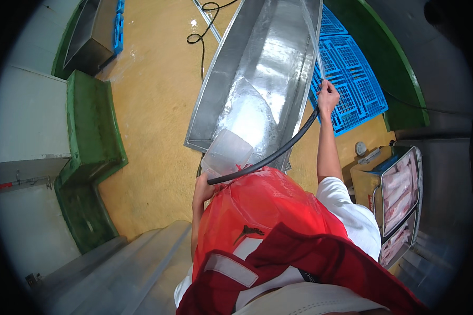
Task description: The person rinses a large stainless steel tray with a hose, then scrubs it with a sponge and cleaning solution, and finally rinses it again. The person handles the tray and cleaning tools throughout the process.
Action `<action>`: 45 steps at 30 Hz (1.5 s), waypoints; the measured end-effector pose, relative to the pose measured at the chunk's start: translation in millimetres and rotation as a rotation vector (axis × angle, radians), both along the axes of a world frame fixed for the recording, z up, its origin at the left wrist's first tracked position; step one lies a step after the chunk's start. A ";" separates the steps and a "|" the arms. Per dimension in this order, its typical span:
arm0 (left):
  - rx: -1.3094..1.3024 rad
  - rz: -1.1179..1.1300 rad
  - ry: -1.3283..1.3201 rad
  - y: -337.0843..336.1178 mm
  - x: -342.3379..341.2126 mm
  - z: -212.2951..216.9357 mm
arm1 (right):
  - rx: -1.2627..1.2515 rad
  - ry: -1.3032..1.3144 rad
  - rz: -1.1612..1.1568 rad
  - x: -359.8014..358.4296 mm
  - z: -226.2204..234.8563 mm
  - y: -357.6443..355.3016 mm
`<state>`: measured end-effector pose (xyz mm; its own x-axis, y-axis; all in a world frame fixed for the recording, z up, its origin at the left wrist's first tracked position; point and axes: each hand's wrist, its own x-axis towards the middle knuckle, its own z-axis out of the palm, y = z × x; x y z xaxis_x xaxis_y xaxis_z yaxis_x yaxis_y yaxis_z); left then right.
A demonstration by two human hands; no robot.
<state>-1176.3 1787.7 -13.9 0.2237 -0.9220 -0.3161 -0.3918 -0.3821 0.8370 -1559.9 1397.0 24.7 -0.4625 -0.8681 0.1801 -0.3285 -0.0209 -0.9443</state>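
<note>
While your right hand (328,96) grips the black hose (278,151) by the steel trough's (268,58) right rim, its length runs down-left to your left hand (201,193), whose fingers hold a clear tub (227,152).

Right arm extended fully forward and upward, right hand (328,94) clenched in a closed grip. Left arm bent at the elbow, left hand (201,190) held close before the torso, fingers partly hidden.

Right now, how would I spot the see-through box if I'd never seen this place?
Find the long shiny metal trough running across the yellow floor. At its near end, the left hand holds up a clear plastic tub. It is the only see-through box there, just above the black hose.
</note>
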 end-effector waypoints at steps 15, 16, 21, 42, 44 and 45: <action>0.147 0.120 -0.014 24.6 -27.3 30.8 | 0.675 -0.009 0.603 36.4 -77.7 27.3; 0.127 0.138 -0.008 28.8 -31.5 30.2 | 0.716 -0.005 0.662 39.5 -85.3 29.4; 0.102 0.238 -0.001 47.9 -52.4 38.6 | 0.940 -0.010 0.908 64.4 -105.2 43.3; 0.224 0.297 -0.095 36.9 -84.3 58.3 | 1.088 1.020 1.774 102.8 -189.2 33.3; 0.236 0.293 -0.095 33.0 -84.3 58.6 | 1.346 1.126 1.707 91.8 -218.2 33.0; 0.231 0.288 -0.093 26.7 -85.0 60.4 | 1.431 1.213 1.716 81.1 -258.2 33.7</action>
<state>-1261.3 1814.4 46.6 0.5006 -0.7244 -0.4740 -0.3117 -0.6616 0.6819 -1478.8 1430.6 -233.5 0.1929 0.0015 -0.9812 -0.8301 -0.5329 -0.1640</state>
